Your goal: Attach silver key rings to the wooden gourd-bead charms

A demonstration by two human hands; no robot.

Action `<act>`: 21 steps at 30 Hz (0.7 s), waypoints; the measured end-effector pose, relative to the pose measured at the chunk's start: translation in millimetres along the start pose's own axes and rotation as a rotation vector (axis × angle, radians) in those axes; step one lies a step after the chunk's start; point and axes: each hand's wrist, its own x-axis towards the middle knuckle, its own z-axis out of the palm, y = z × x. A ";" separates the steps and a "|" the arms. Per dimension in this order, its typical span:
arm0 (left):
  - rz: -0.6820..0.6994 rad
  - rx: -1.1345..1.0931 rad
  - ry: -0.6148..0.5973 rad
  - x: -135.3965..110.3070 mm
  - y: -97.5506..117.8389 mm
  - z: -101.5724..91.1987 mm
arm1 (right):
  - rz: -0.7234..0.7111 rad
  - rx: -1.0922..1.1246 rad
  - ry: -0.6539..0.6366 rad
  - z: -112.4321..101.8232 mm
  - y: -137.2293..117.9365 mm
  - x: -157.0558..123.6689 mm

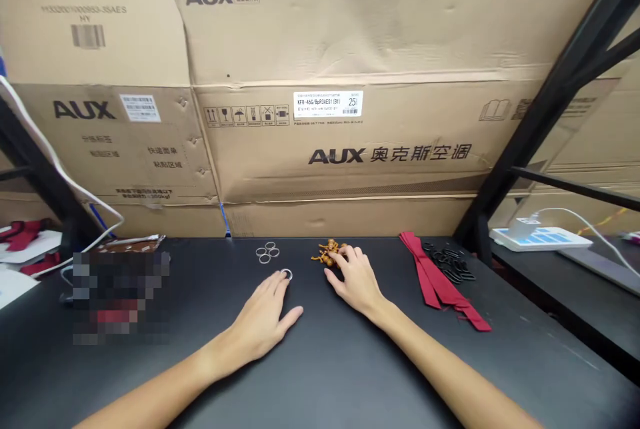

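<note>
My left hand (260, 319) lies flat on the black table with its thumb spread away. Its fingertips touch a single silver metal ring (287, 274). Just beyond it, several similar metal rings (267, 253) sit in a small group. My right hand (356, 280) reaches over a little pile of shiny golden-brown gourd-shaped trinkets (330, 248), fingertips at its near right side. Thumb and index finger are apart there, and no lifted trinket shows between them. The fingers partly cover the pile.
Red fabric strips (440, 276) lie on the right beside a heap of black loops (450, 262). Large cardboard boxes (340, 176) wall off the back. A black metal post (500, 176) rises at right; a white power strip (540, 238) sits beyond. A brown packet (131, 244) lies left.
</note>
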 end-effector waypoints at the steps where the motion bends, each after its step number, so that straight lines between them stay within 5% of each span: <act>1: 0.043 -0.040 -0.021 0.7 1.9 -2.5 | 0.002 -0.006 0.000 0.4 -1.8 0.2; 8: 0.179 -0.220 0.010 13.6 1.6 -8.9 | -0.015 0.099 0.004 -5.9 -5.0 -14.9; 21: 0.164 -0.195 -0.005 23.6 0.2 -8.3 | -0.150 0.261 -0.127 -12.5 -15.9 -22.3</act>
